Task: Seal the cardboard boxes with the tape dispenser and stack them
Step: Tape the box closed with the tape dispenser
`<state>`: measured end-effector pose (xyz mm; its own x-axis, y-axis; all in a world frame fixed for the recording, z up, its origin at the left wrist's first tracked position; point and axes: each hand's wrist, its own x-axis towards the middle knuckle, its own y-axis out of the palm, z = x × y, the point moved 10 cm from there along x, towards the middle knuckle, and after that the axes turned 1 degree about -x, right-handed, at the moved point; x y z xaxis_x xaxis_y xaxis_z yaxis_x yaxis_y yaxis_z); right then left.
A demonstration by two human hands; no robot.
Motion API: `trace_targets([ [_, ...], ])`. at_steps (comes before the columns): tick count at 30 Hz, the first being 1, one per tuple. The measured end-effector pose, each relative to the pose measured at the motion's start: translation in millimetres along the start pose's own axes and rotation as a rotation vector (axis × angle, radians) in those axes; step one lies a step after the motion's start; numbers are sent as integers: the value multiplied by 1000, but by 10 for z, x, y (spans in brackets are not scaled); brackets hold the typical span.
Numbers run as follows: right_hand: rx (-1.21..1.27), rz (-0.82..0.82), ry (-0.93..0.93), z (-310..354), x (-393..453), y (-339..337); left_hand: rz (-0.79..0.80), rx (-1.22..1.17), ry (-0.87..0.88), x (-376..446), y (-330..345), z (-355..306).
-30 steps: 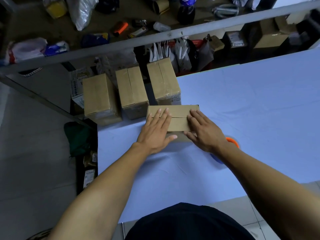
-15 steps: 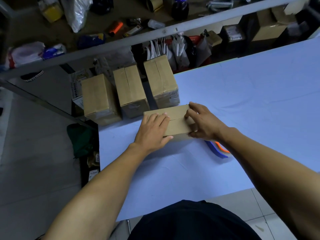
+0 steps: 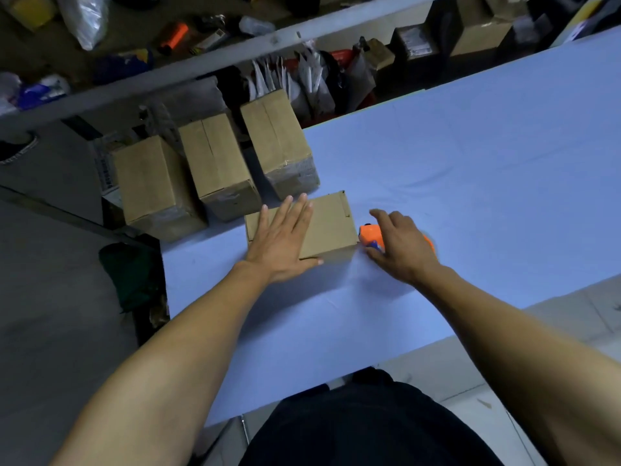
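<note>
One small cardboard box (image 3: 327, 227), long axis nine-to-three, lies under the flat left hand (image 3: 280, 238); the right hand (image 3: 401, 247) curls over the orange tape dispenser (image 3: 371, 235) at three o'clock.

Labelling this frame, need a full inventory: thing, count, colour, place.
flat box: 1, brown, table's left part, under left hand
tall boxes: 3, brown, row at table's far left corner
tape dispenser: 1, orange and blue, right of flat box
table: 1, light blue cover
rail: 1, grey, beyond the table
floor clutter: several, mixed colours, past the rail
stored boxes: a few, brown, top right
left hand: flat on flat box
right hand: over tape dispenser; grip unclear
</note>
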<state>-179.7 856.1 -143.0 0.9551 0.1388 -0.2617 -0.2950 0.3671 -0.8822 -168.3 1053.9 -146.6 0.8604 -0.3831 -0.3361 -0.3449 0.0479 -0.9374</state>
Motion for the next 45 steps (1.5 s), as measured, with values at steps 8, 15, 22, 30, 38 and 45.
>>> trace_targets([
  [8,-71,141,227,-428,-207,379,-22,-40,-62,-44,54,-255],
  [15,80,58,240,-421,-181,405,-33,-48,-77,-66,82,-316],
  [22,283,-242,253,-435,-193,-186,-10,-48,-37,-126,96,-358],
  [30,170,-278,141,-42,-276,-817,11,-19,69,-283,141,-447],
  [38,-238,-122,-116,685,-241,-849,-11,32,170,-438,136,-534],
  [45,-248,30,-218,1062,-248,-738,-71,91,230,-520,123,-568],
])
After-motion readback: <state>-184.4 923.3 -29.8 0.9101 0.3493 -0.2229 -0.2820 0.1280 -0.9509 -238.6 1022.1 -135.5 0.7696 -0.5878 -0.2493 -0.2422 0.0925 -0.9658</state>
